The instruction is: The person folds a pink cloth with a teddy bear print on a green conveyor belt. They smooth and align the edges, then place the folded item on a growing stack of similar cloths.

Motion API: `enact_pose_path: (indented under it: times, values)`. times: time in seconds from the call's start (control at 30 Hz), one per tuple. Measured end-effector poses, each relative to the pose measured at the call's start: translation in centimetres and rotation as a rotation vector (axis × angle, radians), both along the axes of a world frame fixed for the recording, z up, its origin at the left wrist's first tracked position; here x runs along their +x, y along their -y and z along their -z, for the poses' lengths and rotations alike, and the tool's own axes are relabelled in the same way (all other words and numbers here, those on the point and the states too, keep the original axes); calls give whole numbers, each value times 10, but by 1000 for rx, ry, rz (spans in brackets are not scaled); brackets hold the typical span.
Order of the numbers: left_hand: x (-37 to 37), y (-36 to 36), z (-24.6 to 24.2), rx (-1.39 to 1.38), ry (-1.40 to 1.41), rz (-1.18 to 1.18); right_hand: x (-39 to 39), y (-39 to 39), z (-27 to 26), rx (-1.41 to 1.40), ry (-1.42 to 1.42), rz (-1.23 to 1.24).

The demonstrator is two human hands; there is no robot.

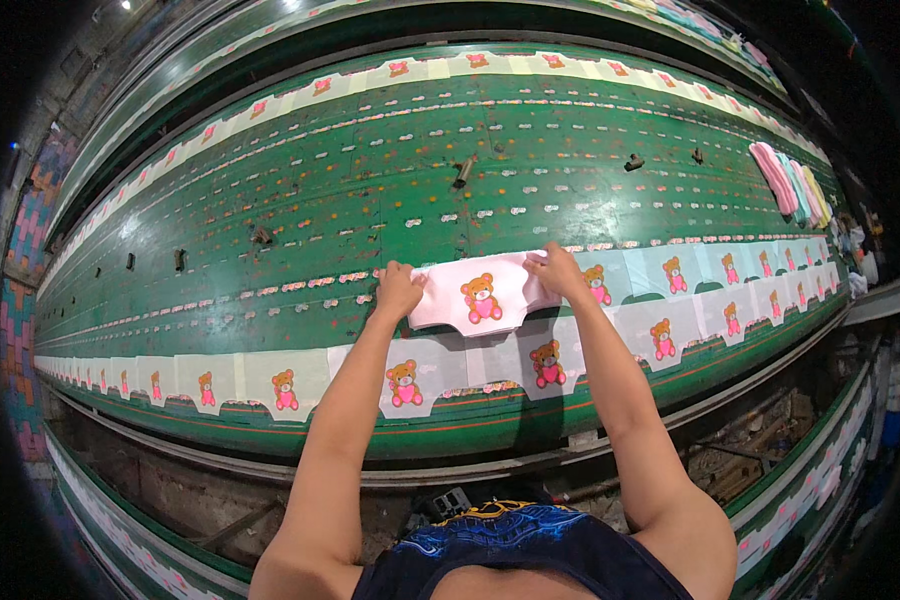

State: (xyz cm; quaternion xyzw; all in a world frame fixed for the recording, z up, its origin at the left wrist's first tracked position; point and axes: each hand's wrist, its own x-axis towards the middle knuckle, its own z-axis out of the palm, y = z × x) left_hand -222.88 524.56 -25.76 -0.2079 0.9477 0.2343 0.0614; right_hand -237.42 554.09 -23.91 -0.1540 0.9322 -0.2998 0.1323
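Observation:
Between my two hands a stack of pink fabric pieces (450, 294), the top one printed with a teddy bear holding a heart, is held above the long green table (307, 247). My left hand (401, 289) grips its left end, and my right hand (553, 270) grips its right end. Below the stack, nearer to me, runs a row of pale printed fabric pieces (450, 356), laid edge to edge. To the right, light blue printed pieces (649, 270) form a second row, the closest partly behind my right hand and forearm.
Folded pink, blue and yellow fabric bundles (776, 180) lie at the far right. Several small dark objects (463, 172) are scattered on the table. Pale printed pieces (427, 69) line its far edge. Another long table (135, 525) stands nearer to me, across a gap.

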Motion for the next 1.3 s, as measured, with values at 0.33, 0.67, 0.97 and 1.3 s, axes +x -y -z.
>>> enact_pose_path:
  times: [0.33, 0.67, 0.97, 1.3]
  values:
    - [43, -35, -63, 512, -480, 26, -29, 7, 3, 267, 153, -296]
    - [101, -12, -101, 523, -674, -257, 15, 35, -40, -90, 403, -408]
    - [138, 20, -94, 580, -696, -311, 93, 34, -48, -445, 502, -177]
    - [78, -84, -72, 476, -692, -204, 65, -81, -39, -388, 269, 21]
